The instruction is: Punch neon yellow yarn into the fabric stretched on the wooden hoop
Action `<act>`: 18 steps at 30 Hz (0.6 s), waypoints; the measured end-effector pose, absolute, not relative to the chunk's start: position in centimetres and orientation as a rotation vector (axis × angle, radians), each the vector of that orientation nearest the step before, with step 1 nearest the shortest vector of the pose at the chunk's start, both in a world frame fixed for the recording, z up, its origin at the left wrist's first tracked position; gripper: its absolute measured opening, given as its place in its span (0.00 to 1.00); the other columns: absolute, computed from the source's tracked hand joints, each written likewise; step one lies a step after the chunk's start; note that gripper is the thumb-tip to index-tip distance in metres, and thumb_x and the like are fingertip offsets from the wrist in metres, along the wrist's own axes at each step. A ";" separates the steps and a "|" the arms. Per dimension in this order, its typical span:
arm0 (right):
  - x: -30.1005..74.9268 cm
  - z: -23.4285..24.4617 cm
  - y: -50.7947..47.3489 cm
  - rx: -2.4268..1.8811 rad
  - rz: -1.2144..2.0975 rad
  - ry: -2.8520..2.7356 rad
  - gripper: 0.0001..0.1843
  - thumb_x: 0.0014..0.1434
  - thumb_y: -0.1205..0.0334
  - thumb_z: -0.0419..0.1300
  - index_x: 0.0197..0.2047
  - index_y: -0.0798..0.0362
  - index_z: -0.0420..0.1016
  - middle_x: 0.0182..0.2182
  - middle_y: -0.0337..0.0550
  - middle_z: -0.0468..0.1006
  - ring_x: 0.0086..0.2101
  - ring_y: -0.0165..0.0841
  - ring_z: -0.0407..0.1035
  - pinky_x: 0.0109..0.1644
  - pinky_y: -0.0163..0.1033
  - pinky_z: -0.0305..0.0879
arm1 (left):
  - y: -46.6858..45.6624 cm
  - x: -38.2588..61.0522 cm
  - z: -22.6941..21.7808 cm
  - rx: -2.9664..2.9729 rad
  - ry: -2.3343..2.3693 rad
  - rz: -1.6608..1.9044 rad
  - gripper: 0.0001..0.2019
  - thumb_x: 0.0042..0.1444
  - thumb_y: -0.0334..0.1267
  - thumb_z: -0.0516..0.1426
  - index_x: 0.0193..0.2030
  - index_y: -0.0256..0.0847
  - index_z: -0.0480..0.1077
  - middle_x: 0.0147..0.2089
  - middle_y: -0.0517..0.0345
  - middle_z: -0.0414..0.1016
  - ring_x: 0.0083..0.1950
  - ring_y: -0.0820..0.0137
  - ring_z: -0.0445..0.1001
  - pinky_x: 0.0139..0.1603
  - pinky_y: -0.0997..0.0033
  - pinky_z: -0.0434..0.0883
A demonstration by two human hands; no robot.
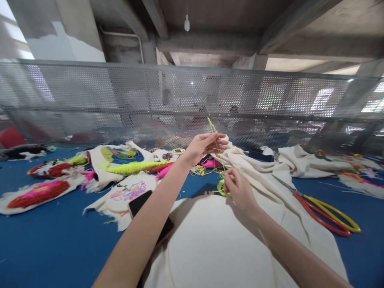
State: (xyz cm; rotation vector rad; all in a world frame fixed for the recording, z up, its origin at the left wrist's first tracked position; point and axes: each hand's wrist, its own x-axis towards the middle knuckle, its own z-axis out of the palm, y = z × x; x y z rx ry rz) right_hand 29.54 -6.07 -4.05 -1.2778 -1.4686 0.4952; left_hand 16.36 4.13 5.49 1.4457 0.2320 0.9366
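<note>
A thin length of neon yellow-green yarn (220, 157) runs taut between my two hands. My left hand (205, 147), raised higher and farther out, pinches it between thumb and finger; a short end sticks up above. Lower and closer, my right hand (239, 187) is closed on the same yarn, its fingertips curled. More of this yarn hangs in loops (222, 187) beside and under the right hand. Below both hands, white cloth (219, 240) lies stretched flat over a round hoop, with its loose part spreading to the right.
Scissors (321, 210) with red and yellow handles lie on the cloth at right. A dark phone (163, 232) sits beside the hoop, partly behind my left forearm. Embroidered pieces (129, 192) and colored yarn cover the blue table (60, 240). A perforated metal screen (120, 96) stands behind.
</note>
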 end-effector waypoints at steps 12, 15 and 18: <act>29.3 -3.8 -6.2 -1.289 0.448 -1.507 0.08 0.62 0.58 0.47 0.31 0.50 0.59 0.16 0.31 0.66 0.20 0.28 0.62 0.27 0.33 0.55 | 4.2 15.7 5.9 1.582 0.211 0.969 0.13 0.52 0.44 0.60 0.41 0.39 0.75 0.44 0.49 0.78 0.42 0.65 0.77 0.43 0.65 0.72; 29.4 -3.7 -6.3 -1.331 0.393 -1.512 0.08 0.61 0.59 0.47 0.31 0.50 0.60 0.16 0.31 0.66 0.20 0.28 0.62 0.27 0.33 0.54 | 3.5 15.8 6.6 1.636 0.304 1.014 0.14 0.54 0.45 0.58 0.39 0.36 0.75 0.41 0.47 0.78 0.39 0.66 0.77 0.41 0.67 0.73; 29.6 -3.5 -6.3 -1.349 0.359 -1.504 0.07 0.61 0.60 0.48 0.31 0.50 0.60 0.16 0.31 0.66 0.20 0.29 0.63 0.27 0.33 0.55 | 3.2 15.9 7.0 1.624 0.318 1.002 0.18 0.57 0.48 0.55 0.43 0.35 0.74 0.40 0.46 0.79 0.38 0.66 0.78 0.42 0.66 0.73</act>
